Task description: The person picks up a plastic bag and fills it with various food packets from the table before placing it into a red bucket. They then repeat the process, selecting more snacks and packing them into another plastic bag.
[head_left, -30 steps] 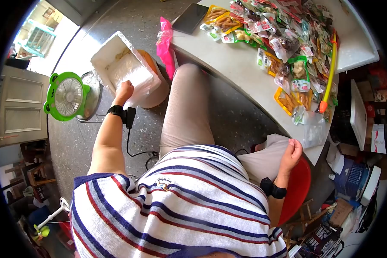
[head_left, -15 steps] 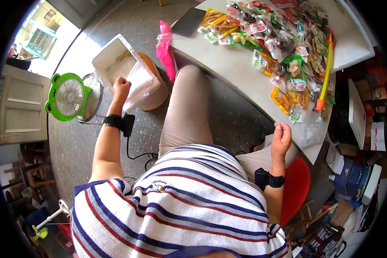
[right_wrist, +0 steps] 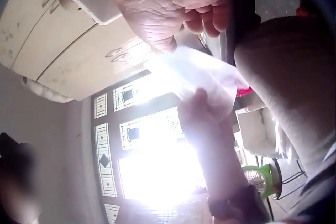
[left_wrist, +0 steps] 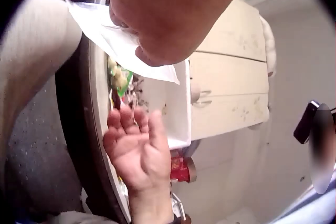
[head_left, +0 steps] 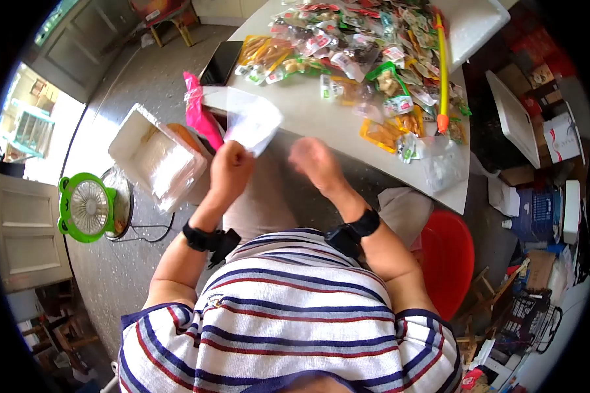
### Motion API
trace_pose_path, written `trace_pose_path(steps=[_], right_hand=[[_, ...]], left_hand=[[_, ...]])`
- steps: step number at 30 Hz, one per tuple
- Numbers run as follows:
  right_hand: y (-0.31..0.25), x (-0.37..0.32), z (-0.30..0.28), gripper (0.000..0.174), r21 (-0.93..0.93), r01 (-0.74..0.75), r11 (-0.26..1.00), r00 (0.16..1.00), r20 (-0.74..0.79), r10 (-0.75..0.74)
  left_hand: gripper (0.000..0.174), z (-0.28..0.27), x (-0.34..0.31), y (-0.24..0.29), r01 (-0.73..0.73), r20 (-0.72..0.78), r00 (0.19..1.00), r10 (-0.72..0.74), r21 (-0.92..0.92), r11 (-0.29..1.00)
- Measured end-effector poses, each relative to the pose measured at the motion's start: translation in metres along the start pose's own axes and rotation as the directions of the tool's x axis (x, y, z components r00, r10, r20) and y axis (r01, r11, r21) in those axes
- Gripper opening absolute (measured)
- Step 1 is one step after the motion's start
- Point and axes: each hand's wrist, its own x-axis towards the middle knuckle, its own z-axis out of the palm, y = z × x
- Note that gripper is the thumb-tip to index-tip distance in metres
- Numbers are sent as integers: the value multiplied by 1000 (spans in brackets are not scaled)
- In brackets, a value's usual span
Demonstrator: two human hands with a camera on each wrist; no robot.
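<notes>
My left hand (head_left: 231, 171) pinches a thin translucent plastic bag (head_left: 250, 121) by its lower edge, and the bag stands up over the near left edge of the table. In the left wrist view, the bag (left_wrist: 97, 27) hangs flat from the curled fingers. To the right of it, my right hand (head_left: 318, 167) is raised, blurred by motion, with nothing in it. Its palm and spread, slightly bent fingers (left_wrist: 126, 121) show in the left wrist view. In the right wrist view, the right hand (right_wrist: 178, 3) overlaps the bag's upper edge.
The white table (head_left: 295, 111) bears a heap of small snack packets (head_left: 347, 46), a yellow tube (head_left: 443, 78), a black phone (head_left: 221, 63) and clear bags (head_left: 442, 164). Left of my legs are a foam box (head_left: 128, 141) with plastic film, a green fan (head_left: 86, 207) and a pink bag (head_left: 200, 111).
My left hand has come from the foam box to the table edge with a plastic bag. My right hand has moved left toward it, and the view has shifted.
</notes>
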Motion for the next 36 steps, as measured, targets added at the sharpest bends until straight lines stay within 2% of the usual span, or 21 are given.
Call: trace_pose_path(steps=[2, 3, 4, 6, 9, 10, 12, 14, 16, 17, 18, 19, 20, 22, 24, 25, 28, 31, 33, 34, 36], right_hand=[[-13, 5, 11, 30, 95, -27, 995, 999, 33, 24], [-10, 9, 11, 25, 95, -5, 995, 1000, 12, 4], [-5, 13, 9, 21, 94, 16, 995, 1000, -9, -15], [4, 19, -1, 16, 117, 46, 992, 996, -86, -36], [6, 20, -11, 12, 243, 10, 970, 990, -140, 25], [5, 18, -14, 11, 302, -15, 953, 987, -147, 62], [-4, 16, -18, 12, 239, -87, 967, 975, -181, 132], [-10, 18, -21, 13, 137, -132, 982, 970, -188, 157], [-13, 23, -25, 15, -8, -145, 989, 976, -163, 142], [-16, 22, -25, 20, 2, -59, 998, 990, -129, 58], [-15, 24, -29, 21, -227, 69, 972, 976, -187, -113], [-11, 27, -36, 23, -449, 174, 876, 935, -203, -290], [-8, 30, -43, 24, -648, 247, 720, 872, -176, -457], [-15, 29, -68, 27, -839, 246, 485, 753, -150, -640], [-35, 19, -96, 29, -956, 173, 236, 689, -54, -723], [-36, 19, -114, 33, -983, 114, 141, 687, -24, -726], [-27, 3, -151, 48, -976, -184, 118, 842, -218, -494], [-21, -15, -150, 54, -991, -125, -50, 902, -93, -422], [-26, -25, -139, 56, -999, -24, 39, 936, -36, -350], [-30, -30, -132, 57, -996, 24, 87, 949, -5, -316], [-30, -37, -121, 53, -989, 115, 89, 923, 73, -377]], left_hand=[[15, 23, 3, 17, -121, 59, 991, 118, 51, 991], [18, 30, 5, 26, -98, 134, 986, 96, 5, 995], [20, 42, 5, 26, 3, 186, 982, 10, -70, 998], [20, 53, 7, 29, -7, 281, 959, 32, -90, 996], [20, 61, 11, 39, 394, 445, 864, -235, -310, 865], [20, 63, 13, 38, 376, 409, 883, -229, -328, 866], [18, 60, 21, 38, 336, 332, 918, -216, -363, 869], [18, 51, 30, 48, 81, 117, 992, -52, -264, 961], [13, 44, 39, 56, -175, -4, 984, 175, -22, 984], [8, 42, 43, 65, -349, -71, 930, 360, 129, 928], [7, 41, 48, 69, -432, -27, 893, 448, 222, 874], [7, 39, 54, 72, -510, 24, 848, 529, 309, 803], [6, 39, 58, 73, -580, 83, 796, 600, 388, 716], [6, 44, 60, 74, -590, 114, 784, 610, 442, 676], [9, 50, 62, 69, -591, 171, 792, 586, 455, 666], [10, 51, 63, 68, -578, 176, 802, 570, 471, 667], [12, 45, 75, 69, -530, 73, 807, 586, 526, 665], [11, 32, 92, 75, -533, -18, 757, 654, 562, 632], [12, 25, 98, 84, -555, -56, 719, 692, 554, 621], [12, 26, 96, 86, -548, -25, 732, 680, 572, 610], [13, 30, 91, 91, -536, 39, 757, 652, 607, 587]])
